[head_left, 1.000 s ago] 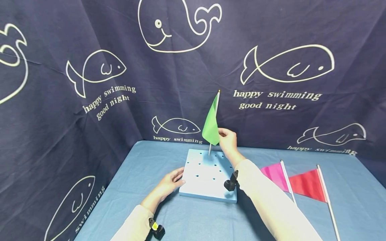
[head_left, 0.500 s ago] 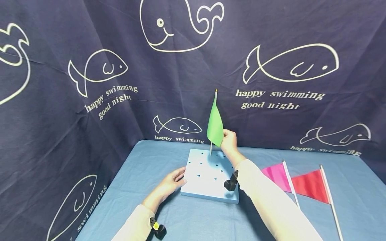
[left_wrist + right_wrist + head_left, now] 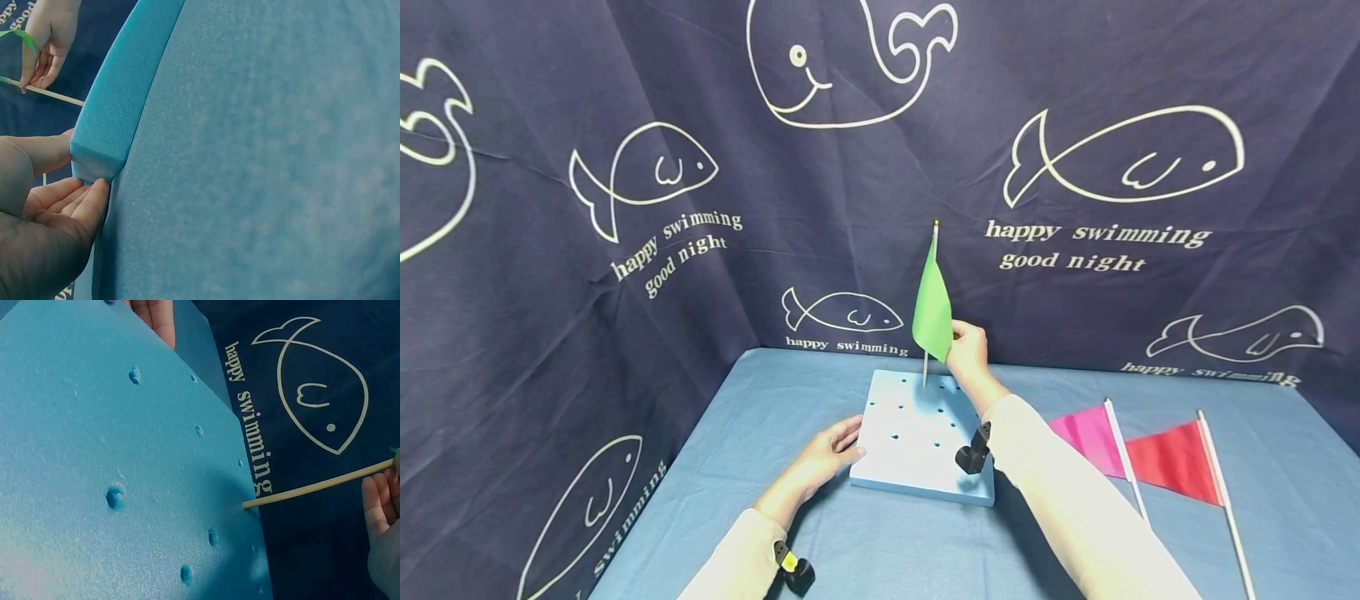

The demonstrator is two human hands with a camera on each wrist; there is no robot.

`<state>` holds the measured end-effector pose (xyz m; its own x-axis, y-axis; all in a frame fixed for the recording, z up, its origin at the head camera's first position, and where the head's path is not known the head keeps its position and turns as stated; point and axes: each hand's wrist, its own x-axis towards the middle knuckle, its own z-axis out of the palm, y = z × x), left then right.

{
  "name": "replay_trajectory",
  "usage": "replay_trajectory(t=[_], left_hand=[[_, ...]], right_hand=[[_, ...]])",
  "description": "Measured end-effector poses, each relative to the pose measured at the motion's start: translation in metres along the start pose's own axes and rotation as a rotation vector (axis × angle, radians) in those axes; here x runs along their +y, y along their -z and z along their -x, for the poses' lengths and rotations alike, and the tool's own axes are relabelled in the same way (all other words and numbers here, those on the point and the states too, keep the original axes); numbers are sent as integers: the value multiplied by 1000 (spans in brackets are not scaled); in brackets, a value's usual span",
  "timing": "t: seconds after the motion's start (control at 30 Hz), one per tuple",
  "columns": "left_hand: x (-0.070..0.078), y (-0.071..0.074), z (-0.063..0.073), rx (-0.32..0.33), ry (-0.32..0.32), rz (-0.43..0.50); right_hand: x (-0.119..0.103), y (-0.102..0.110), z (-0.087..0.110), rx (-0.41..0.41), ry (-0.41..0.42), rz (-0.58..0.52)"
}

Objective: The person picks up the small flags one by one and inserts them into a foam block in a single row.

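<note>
A light blue foam board (image 3: 910, 462) with several holes lies flat on the table. My left hand (image 3: 827, 454) grips its left edge; in the left wrist view, the thumb and fingers (image 3: 94, 200) pinch the foam. Near the board's back edge stands a green flag (image 3: 932, 312), almost upright. My right hand (image 3: 967, 350) pinches its thin stick, partly behind the cloth in the head view. In the right wrist view, the lower end of the stick (image 3: 312, 487) meets the board surface; I cannot tell how deep it sits in a hole.
A pink flag (image 3: 1090, 437) and a red flag (image 3: 1180, 462) lie on the blue tablecloth (image 3: 760, 400) right of the board, beside my right sleeve. A dark curtain (image 3: 865, 200) with white fish drawings hangs behind the table and along its left.
The green flag's stick has gone from leaning right to nearly upright, its top shifting left, and the cloth has turned. My left hand keeps its grip on the board.
</note>
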<state>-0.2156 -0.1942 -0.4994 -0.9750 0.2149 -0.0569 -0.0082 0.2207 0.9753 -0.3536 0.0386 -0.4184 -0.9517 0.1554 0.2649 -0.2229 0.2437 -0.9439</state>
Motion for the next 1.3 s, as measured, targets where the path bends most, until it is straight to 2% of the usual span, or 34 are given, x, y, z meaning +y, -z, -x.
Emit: replay_trajectory(t=[0.17, 0.57, 0.87, 1.17, 1.3], left_hand=[[-1, 0, 0, -8, -1, 5], [-3, 1, -2, -4, -7, 2], [-1, 1, -1, -11, -9, 9], [-2, 0, -3, -8, -6, 7], [-1, -1, -3, 0, 6, 3]], right_hand=[[2, -1, 1, -21, 0, -37], [2, 2, 1, -31, -22, -28], [5, 20, -6, -34, 1, -44], [11, 38, -16, -33, 6, -145], [14, 46, -19, -41, 24, -127]])
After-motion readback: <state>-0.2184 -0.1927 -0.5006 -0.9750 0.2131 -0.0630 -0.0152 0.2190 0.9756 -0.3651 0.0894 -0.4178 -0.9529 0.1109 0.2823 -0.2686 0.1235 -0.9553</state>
